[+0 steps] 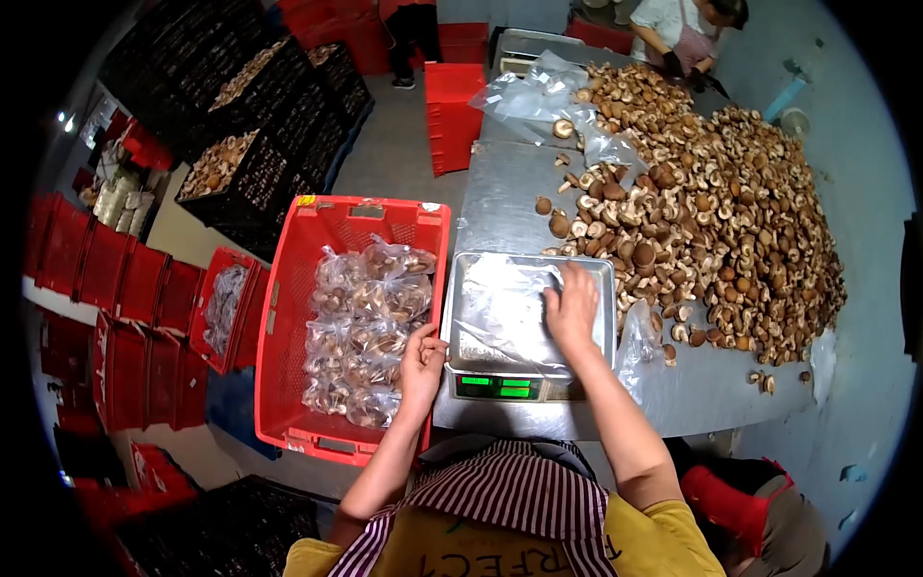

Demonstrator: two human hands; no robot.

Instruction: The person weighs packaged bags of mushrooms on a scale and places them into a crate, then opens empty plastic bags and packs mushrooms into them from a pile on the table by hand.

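Observation:
A clear plastic bag (pixel 505 313) lies flat on the metal pan of a weighing scale (pixel 604 327), whose green display (pixel 496 388) faces me. My right hand (pixel 574 310) is over the right side of the bag, fingers stretched out and thumb apart, touching the film. My left hand (pixel 420 365) is between the scale's left edge and the red crate (pixel 272 356), its fingers loosely curled, with nothing visible in them. Inside the crate are several filled bags of mushrooms (pixel 370 332). A large heap of loose mushrooms (pixel 731 221) covers the table right of the scale.
More clear plastic bags (pixel 548 91) lie at the table's (pixel 490 197) far end, and another (pixel 639 351) right of the scale. A co-worker (pixel 687 38) stands at the far end; another person (pixel 760 514) is at lower right. Black crates (pixel 274 163) and red crates (pixel 130 269) are stacked leftward.

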